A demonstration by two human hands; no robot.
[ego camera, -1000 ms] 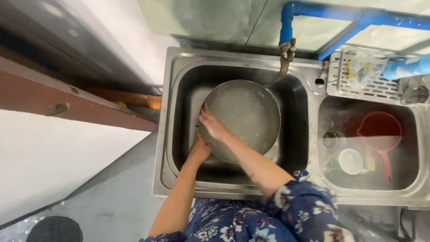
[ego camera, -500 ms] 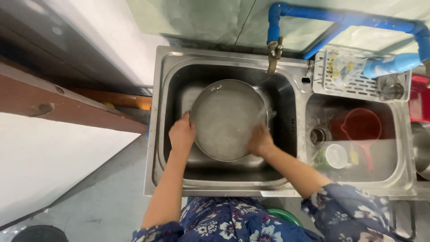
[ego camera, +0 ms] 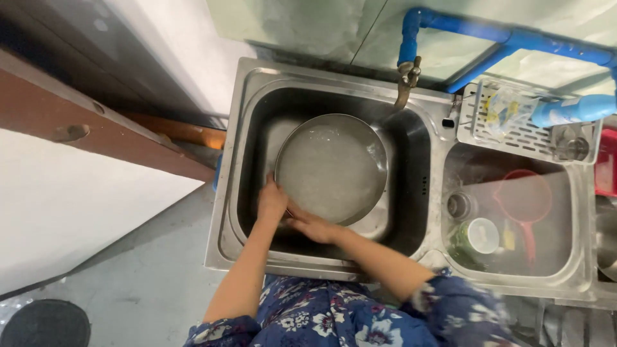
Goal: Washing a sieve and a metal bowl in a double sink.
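A large round steel pan [ego camera: 334,167] sits in the left basin of a double steel sink [ego camera: 234,193], under a brass tap [ego camera: 406,80]. My left hand [ego camera: 271,202] grips the pan's near-left rim. My right hand [ego camera: 312,225] lies just beside it on the pan's near edge, fingers pointing left and touching the left hand. Whether the right hand grips the rim or only rests on it cannot be told. Both forearms come up from the bottom of the view, in blue flowered sleeves.
The right basin holds a red scoop [ego camera: 524,199], a small white cup [ego camera: 482,234] and other dishes. A white drainer rack [ego camera: 514,122] sits behind it under a blue pipe [ego camera: 508,42]. A brown wooden ledge [ego camera: 96,128] runs at left; grey floor [ego camera: 141,283] below.
My right hand has slid from the pan's right rim across to the near-left rim beside my left hand. The pan has shifted slightly and the view has moved.
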